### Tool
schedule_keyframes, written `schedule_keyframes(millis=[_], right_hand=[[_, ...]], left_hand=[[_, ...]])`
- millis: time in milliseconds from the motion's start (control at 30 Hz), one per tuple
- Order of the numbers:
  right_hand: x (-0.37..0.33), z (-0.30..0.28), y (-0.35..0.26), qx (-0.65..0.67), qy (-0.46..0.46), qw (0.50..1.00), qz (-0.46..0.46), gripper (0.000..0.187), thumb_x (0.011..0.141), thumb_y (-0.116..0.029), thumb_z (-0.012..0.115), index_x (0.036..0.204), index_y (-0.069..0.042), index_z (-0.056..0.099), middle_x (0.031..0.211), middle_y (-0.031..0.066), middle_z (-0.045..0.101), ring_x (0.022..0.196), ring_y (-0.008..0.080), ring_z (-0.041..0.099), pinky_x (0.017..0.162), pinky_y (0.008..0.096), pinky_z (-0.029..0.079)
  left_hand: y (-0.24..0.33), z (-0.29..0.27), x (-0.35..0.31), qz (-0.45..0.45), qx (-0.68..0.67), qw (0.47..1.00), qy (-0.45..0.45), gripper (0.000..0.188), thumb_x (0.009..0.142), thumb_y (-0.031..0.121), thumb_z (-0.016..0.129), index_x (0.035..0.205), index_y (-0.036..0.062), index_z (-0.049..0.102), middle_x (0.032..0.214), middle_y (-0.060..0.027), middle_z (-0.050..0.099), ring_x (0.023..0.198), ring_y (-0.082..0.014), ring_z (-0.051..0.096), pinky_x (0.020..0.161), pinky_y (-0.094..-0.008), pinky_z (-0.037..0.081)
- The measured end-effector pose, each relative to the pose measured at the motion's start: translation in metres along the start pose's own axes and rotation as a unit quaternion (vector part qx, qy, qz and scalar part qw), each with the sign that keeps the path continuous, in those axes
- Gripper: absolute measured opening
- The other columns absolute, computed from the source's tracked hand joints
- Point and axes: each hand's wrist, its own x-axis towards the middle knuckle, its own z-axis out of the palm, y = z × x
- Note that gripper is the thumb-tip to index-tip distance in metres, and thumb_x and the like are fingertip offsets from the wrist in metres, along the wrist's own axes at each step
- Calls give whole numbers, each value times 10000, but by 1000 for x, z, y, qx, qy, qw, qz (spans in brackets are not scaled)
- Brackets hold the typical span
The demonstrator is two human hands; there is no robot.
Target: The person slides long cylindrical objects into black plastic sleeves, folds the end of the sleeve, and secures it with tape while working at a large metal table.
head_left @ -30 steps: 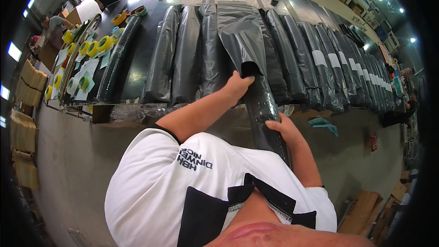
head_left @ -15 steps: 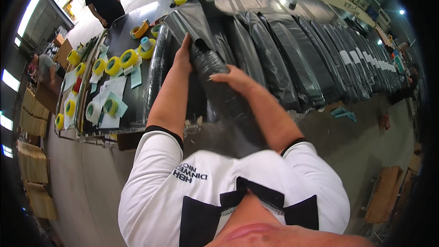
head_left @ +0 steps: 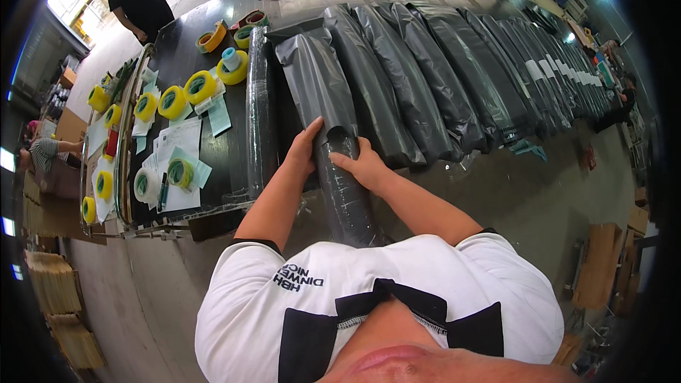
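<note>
Head view: roll (head_left: 345, 195), far end inside bag (head_left: 312, 74), near end past table (head_left: 177, 53) edge, by the shirt (head_left: 418, 262). Risk, my judgement: a skewed push could snag or split the bag's mouth; slack hold could let the near end sag. Left hand (head_left: 301, 150) left of bag mouth, fingers partly hidden, grip unclear. Right hand (head_left: 365, 165) right of it, thumb over roll, grip clasping. Forearms converge toward bag.
</note>
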Motion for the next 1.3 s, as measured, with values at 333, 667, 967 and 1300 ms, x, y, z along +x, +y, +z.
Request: schedule_keyframes(millis=[333,667,967,1300], right_hand=[[-84,-14,16,191,-70,979,-17,930,820,-392,760,1413,83,224,1322,222,494,1219,277,510,1023,366,419],[-125,-52,37,72,-147,986,35,869,728,-360,809,1378,38,394,1307,223,500,1216,286,516,1005,372,437],[-139,-93,29,-71,-210,971,88,974,673,-405,856,1361,104,389,1232,258,574,1188,311,554,1003,366,433],[-142,-70,122,-117,-4,985,126,800,517,-310,920,1145,44,573,1004,209,683,957,302,677,838,407,521]], left_hand=[[-21,67,-102,180,135,974,0,488,894,242,676,1270,-8,490,1112,-133,630,966,-222,642,834,-348,537],[-123,58,-148,64,173,977,112,622,835,306,733,1282,-58,498,1157,-153,626,1014,-209,615,883,-323,487],[-145,61,-152,82,217,967,102,569,890,309,668,1312,-27,486,1197,-145,615,1033,-227,612,912,-357,478],[-152,51,-143,-133,375,916,-46,571,934,255,640,1372,-55,448,1350,-159,540,1233,-241,512,1059,-353,388]])
